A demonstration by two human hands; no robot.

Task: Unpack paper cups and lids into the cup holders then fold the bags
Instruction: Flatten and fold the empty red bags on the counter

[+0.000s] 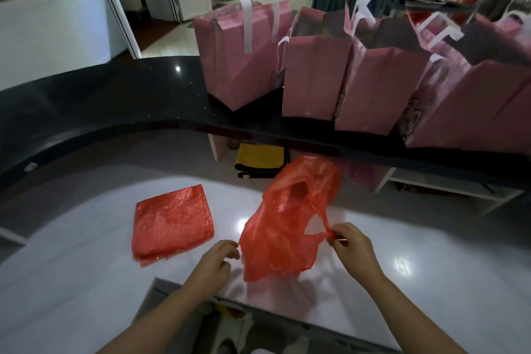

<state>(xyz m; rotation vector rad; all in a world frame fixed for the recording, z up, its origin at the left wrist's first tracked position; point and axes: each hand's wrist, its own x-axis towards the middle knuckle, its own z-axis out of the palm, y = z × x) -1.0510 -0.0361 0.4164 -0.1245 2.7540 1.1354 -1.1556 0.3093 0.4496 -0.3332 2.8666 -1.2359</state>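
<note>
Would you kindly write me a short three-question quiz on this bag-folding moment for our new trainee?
1. True or false: the right hand pinches a handle of the loose red bag.
2. What lies on the white counter to the left of that bag?
A. a folded red bag
B. a stack of paper cups
C. a pink paper bag
3. Fill in: the pink paper bags stand on the ____ upper counter.

Key:
1. True.
2. A, the folded red bag.
3. Black, the black upper counter.

A white counter (86,282) bears a folded red bag (172,224).
</note>
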